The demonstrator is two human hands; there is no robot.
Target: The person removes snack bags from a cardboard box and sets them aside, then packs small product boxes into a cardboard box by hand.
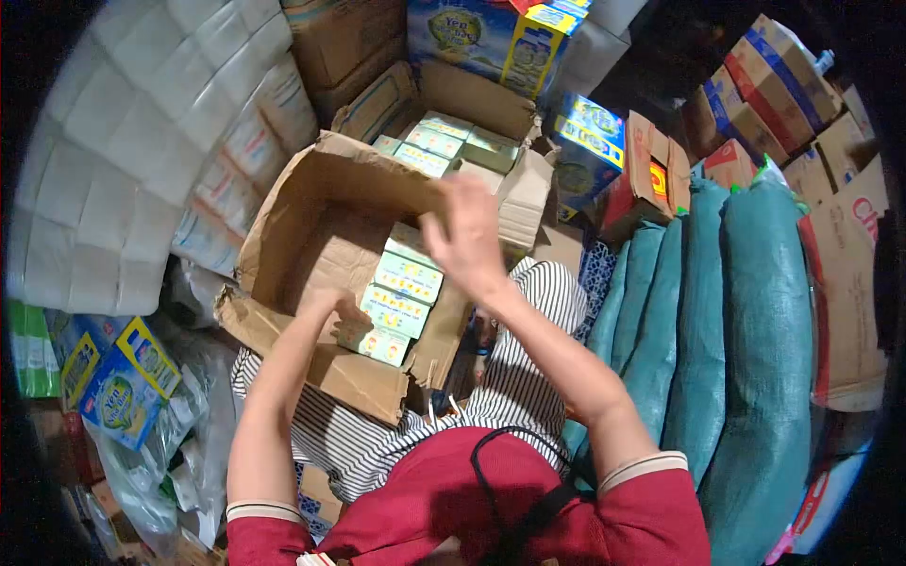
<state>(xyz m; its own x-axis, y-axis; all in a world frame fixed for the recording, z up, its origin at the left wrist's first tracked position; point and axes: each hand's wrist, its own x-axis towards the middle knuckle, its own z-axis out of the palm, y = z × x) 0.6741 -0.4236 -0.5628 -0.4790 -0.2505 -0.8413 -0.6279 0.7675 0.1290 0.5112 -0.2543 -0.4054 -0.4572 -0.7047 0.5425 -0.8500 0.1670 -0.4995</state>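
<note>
An open cardboard box (pixel 274 245) rests tilted across my lap. Along its right inner side stands a row of small pale green cartons (pixel 401 283) with yellow print. My left hand (pixel 330 309) reaches down inside, close to the left side of that row; its fingertips are in shadow and I cannot tell if they grip a carton. Over the box's right edge is my right hand (pixel 465 241), slightly blurred, thumb apart from the fingers and nothing visible between them. Just beyond, a second open cardboard box (pixel 472 90) holds more of the same small cartons.
White plastic-wrapped packs (pixel 123 170) are stacked at left. Long green sacks (pixel 764 311) lie at right, with taped cardboard boxes (pixel 769 80) behind them. Blue printed cartons (pixel 590 141) stand at the back. Clear plastic bags (pixel 142 472) lie at lower left.
</note>
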